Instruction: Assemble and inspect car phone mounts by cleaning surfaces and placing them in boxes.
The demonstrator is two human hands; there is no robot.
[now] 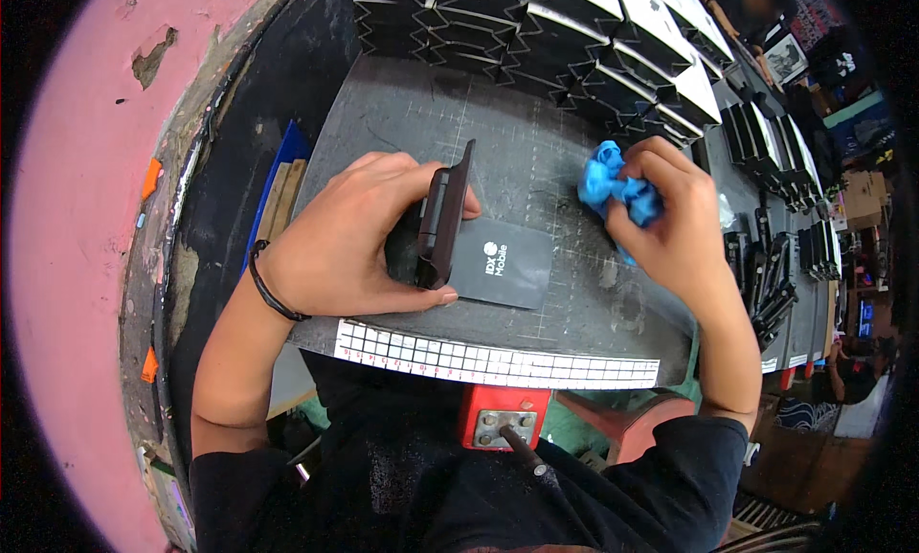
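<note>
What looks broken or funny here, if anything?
The pink wall at the left has a ragged bare patch where its paint is missing, unlike the smoother pink around it. The dark mat also looks scuffed near the right hand.

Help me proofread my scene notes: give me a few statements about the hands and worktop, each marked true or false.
1. The left hand holds a dark case. True.
2. The blue cloth lies spread flat. False: it is crumpled in the right hand.
3. A white gridded strip runs along the worktop's near edge. True.
4. A black wristband circles the right wrist. False: it is on the left.
</note>
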